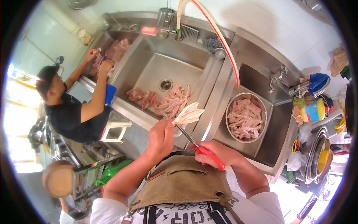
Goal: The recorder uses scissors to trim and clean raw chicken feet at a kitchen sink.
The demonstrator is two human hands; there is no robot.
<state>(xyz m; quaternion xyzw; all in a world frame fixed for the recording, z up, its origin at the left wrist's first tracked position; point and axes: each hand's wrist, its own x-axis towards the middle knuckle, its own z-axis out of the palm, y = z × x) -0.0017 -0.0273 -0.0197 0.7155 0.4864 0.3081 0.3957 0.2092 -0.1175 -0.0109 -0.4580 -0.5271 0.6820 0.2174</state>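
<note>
My left hand point(162, 137) grips a pale webbed poultry foot point(189, 113) by its narrow end, with the web fanned out over the sink's front edge. In my right hand point(216, 154) are red-handled scissors point(208, 156). Their metal blades reach up to the foot beside my left fingers; whether they touch it is hard to tell. Beyond, in the middle sink point(148, 60), lies a heap of similar feet point(176, 100) beside a few pinker meat pieces point(142, 98). To the right, a round metal bowl point(227, 123) full of poultry feet point(244, 117) stands in another sink.
A co-worker point(75, 109) at the left sink handles raw meat point(116, 51) with dark scissors. A red-striped hose point(221, 33) arches over the sink divider. At right are a faucet point(277, 75), a yellow bottle point(314, 109) and stacked metal bowls point(309, 159). A white stool point(116, 130) stands left.
</note>
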